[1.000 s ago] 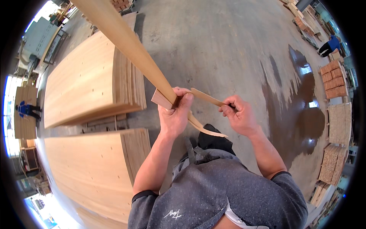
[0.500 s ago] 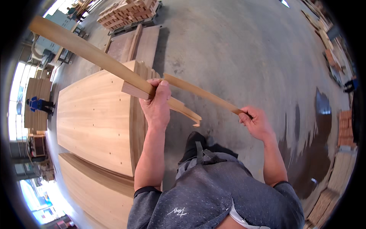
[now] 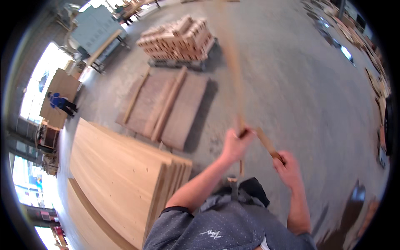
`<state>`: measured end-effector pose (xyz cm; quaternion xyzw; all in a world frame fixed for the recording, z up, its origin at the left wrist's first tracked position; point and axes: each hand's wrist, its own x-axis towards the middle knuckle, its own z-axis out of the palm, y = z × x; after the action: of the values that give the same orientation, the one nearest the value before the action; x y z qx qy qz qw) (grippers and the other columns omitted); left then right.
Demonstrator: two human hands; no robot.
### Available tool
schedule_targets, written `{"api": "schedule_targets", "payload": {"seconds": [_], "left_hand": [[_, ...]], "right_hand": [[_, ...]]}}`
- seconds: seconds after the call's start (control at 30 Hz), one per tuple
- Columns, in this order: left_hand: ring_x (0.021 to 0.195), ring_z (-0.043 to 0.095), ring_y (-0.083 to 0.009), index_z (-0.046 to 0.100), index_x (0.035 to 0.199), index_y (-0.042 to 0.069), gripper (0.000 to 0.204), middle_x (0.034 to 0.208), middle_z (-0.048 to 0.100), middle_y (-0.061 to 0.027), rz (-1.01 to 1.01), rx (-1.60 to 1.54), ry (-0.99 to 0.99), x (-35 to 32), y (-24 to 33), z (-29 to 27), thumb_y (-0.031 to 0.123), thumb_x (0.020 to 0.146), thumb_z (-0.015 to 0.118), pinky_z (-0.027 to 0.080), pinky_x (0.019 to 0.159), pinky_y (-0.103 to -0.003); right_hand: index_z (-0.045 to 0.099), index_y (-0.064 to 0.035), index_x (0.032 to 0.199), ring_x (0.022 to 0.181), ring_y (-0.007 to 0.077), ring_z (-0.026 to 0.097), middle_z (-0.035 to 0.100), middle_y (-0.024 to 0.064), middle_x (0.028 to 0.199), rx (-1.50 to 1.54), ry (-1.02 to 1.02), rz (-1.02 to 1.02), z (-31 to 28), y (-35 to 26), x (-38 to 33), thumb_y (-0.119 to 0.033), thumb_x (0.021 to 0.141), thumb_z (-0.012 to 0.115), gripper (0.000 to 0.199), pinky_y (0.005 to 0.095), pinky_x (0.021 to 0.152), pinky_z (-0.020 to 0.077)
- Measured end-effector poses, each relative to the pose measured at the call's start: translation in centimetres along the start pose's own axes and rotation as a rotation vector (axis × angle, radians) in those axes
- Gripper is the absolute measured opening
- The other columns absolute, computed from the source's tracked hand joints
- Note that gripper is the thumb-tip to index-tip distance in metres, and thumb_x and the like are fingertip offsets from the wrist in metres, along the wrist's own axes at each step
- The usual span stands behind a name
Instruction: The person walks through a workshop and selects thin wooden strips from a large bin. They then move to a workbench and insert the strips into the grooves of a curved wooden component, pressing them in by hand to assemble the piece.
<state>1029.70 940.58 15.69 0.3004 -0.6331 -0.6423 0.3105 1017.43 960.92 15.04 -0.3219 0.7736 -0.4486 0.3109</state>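
My left hand (image 3: 236, 145) is closed around a long wooden strip (image 3: 234, 73), which stretches far out ahead of me and is smeared by motion. A short end of wood shows below that fist. Lower and to the right, my right hand (image 3: 288, 170) grips the near end of a thin, flat wooden slat (image 3: 266, 142). The slat's far end reaches up close to my left hand; whether the two touch I cannot tell. To the left of my left forearm lies a stack of large pale wooden panels (image 3: 121, 175).
Ahead lies a low stack of brownish boards (image 3: 187, 110) with battens on top. Beyond it stands a pallet of stacked wooden blocks (image 3: 177, 39). A person in blue (image 3: 60, 102) stands at far left. A wet patch (image 3: 348, 212) marks the concrete floor at right.
My view has turned left, and both hands now appear lower and further right. The long strip has swung from pointing up-left to pointing nearly straight ahead. Both hands keep their grip.
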Motion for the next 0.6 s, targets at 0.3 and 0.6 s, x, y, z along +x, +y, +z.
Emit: {"api": "schedule_targets", "payload": {"seconds": [0.3, 0.6], "left_hand": [[0.067, 0.049, -0.0054, 0.064, 0.088, 0.001, 0.01, 0.07, 0.055, 0.0045, 0.011, 0.18, -0.243, 36.0, -1.2, 10.8, 0.011, 0.092, 0.064, 0.043, 0.059, -0.027], [0.066, 0.05, -0.0041, 0.067, 0.085, 0.0, 0.009, 0.07, 0.056, 0.0048, 0.16, 0.12, 0.051, 68.9, -0.8, 16.1, 0.007, 0.09, 0.067, 0.042, 0.058, -0.024]], "right_hand": [[0.064, -0.003, 0.103, 0.075, 0.0156, 0.064, 0.066, 0.0058, 0.08, -0.133, 0.141, -0.082, -13.5, 1.3, 34.9, -0.012, 0.093, 0.064, 0.014, 0.0305, 0.069, 0.0508], [0.063, -0.0028, 0.115, 0.09, 0.0199, 0.065, 0.068, 0.0076, 0.1, 0.628, -0.321, 0.116, -17.8, -6.2, 67.5, -0.018, 0.096, 0.064, 0.025, 0.0326, 0.082, 0.0525]]}}
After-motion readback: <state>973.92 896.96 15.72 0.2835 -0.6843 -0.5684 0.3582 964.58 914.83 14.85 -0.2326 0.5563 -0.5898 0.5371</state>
